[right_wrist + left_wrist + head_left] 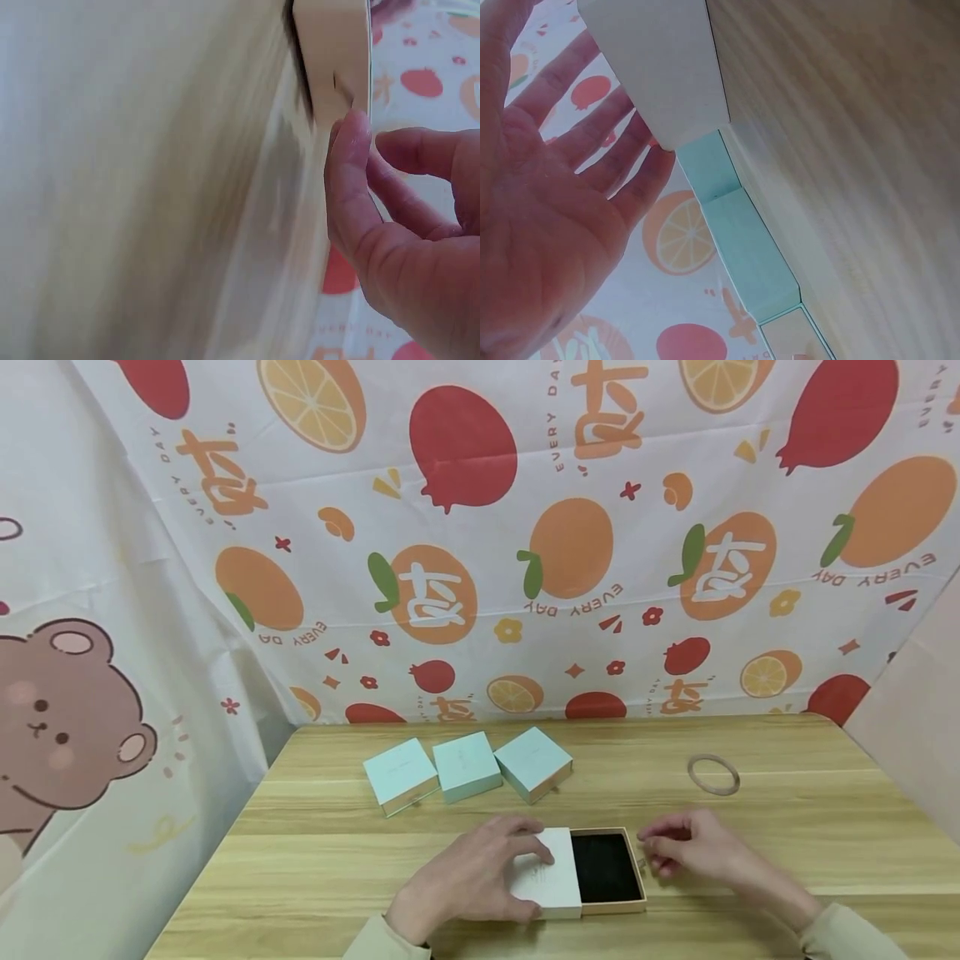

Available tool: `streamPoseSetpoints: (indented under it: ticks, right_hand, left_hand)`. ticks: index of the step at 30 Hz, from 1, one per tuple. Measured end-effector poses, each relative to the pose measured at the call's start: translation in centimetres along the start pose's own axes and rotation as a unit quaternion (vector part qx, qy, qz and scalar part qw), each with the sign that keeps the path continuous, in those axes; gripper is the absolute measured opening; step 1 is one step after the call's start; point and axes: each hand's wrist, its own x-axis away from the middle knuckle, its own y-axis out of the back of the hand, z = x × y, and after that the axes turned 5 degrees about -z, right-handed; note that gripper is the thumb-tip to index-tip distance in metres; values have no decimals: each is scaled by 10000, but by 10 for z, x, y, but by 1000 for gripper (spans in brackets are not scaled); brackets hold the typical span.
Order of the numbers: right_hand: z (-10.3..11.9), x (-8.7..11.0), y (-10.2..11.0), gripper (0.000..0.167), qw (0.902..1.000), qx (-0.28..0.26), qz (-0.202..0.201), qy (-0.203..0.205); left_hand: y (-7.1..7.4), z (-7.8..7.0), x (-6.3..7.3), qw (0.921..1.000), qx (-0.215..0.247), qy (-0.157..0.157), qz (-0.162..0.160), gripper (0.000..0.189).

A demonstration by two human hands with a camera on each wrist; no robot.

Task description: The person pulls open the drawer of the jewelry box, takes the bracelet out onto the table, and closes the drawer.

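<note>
A white drawer box [558,872] lies on the table, its drawer [613,907] slid partway out to the right, showing a black lining [604,868]. My left hand [480,868] grips the box's sleeve, thumb at the near edge and fingers spread across the top toward the far edge. In the left wrist view the sleeve's side [664,71] stands beside the fingers. Just off the drawer's front end is my right hand [693,847], fingers bent and thumb apart from them. The right wrist view shows a small pull tab [343,86] close to the fingertips [352,127].
Behind the white box stand three mint-green boxes, a left one [401,774], a middle one [467,766] and a right one [533,762]. A grey ring [713,775] lies at the right on the wooden table [300,860]. A fruit-print cloth [480,535] hangs behind.
</note>
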Motion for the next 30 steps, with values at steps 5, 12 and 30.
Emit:
streamPoseSetpoints:
  ticks: [5, 12, 30]
  right_hand:
    - [0, 4, -10, 32, 9986, -421, 186, -254]
    - [-2, 6, -16, 32, 9971, -638, 25, -401]
    - [-2, 10, -28, 30, 9949, -779, -438, -457]
  left_hand:
    - [0, 1, 0, 10000, 3, -9, -3, 42]
    - [0, 2, 1, 10000, 39, -25, -14, 43]
    - [1, 0, 0, 10000, 22, 30, -40, 42]
